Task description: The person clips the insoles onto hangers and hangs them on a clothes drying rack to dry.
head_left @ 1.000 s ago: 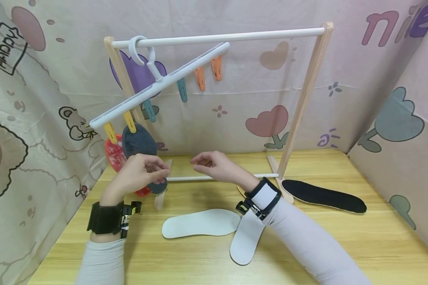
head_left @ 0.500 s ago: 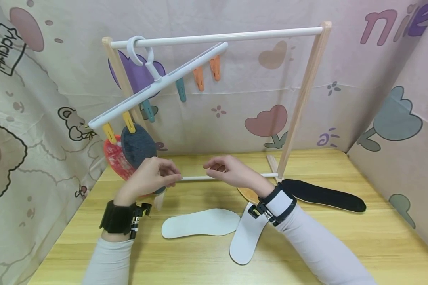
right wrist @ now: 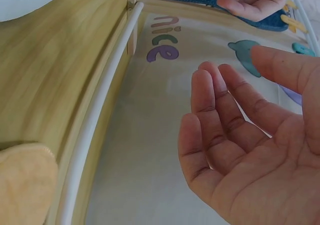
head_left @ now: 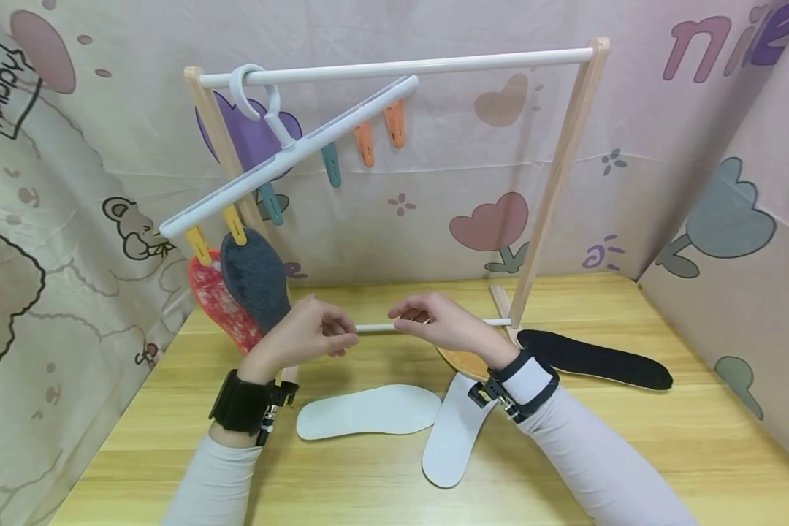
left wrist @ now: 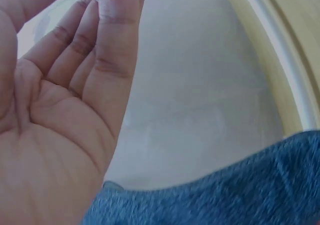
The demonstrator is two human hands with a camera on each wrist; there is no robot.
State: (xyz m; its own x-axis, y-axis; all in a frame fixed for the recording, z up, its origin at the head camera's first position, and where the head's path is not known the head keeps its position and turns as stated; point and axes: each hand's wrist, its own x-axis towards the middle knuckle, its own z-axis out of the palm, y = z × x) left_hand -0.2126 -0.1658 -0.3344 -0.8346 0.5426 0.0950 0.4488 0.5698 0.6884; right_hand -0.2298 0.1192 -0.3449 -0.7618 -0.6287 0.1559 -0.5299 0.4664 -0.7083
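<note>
The grey insole (head_left: 256, 279) hangs from a yellow clip (head_left: 236, 226) on the low end of the tilted white hanger (head_left: 289, 150), and that hanger hooks over the top bar of the wooden rack (head_left: 555, 175). Just behind the grey insole, on the next yellow clip, hangs a red insole (head_left: 220, 299). The left hand (head_left: 309, 337) hovers just to the right of the grey insole's lower end, apart from it, with fingers loosely curled and nothing in them; the left wrist view shows a bare palm with the grey insole below it. The right hand (head_left: 437, 325) hovers further right of the grey insole, in front of the rack's lower white rod (head_left: 378, 327), relaxed and half open with an empty palm, as the right wrist view confirms. The two hands face each other with a small gap between them. Below the hands, on the bench (head_left: 664, 446), lie two white insoles (head_left: 368, 413), one flat and crosswise, the other (head_left: 450, 442) angled under the right forearm. An orange insole (head_left: 463, 360) peeks out by the right wrist, and a black insole (head_left: 595, 359) lies at the foot of the rack's right post.
</note>
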